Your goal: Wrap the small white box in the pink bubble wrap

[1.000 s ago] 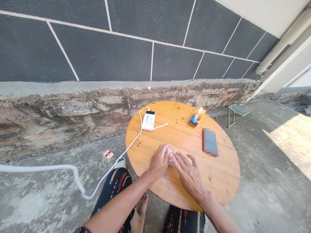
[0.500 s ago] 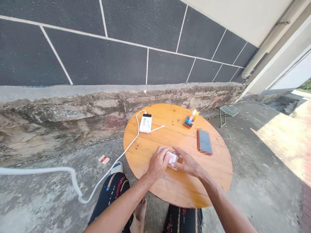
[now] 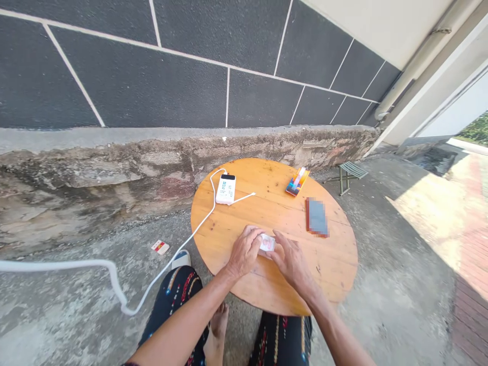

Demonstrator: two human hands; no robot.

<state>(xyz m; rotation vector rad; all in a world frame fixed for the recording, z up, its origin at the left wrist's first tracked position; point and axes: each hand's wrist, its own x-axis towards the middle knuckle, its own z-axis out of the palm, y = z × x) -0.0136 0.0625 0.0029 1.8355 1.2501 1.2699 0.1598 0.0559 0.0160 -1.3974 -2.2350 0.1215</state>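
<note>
Between my hands, low over the near half of the round wooden table (image 3: 223,239), is a small white card stack (image 3: 267,243) with reddish print on its upper face. My left hand (image 3: 246,250) is curled round its left side, thumb and fingers gripping the edge. From the right, my right hand (image 3: 292,258) holds the opposite side between thumb and fingers. The fingers cover parts of the stack's edges, and the print is too small to read.
A white power bank (image 3: 225,189) with a white cable (image 3: 204,222) lies at the table's far left. An orange tape dispenser (image 3: 297,181) and a blurred phone (image 3: 316,217) are on the right. A red-and-white packet (image 3: 160,247) lies on the ground; a folding stool (image 3: 348,173) stands beyond.
The view has shifted slightly. Both hands stay at the stack; my right hand has turned a little, its fingers now more upright, and the stack's printed face shows more clearly.
</note>
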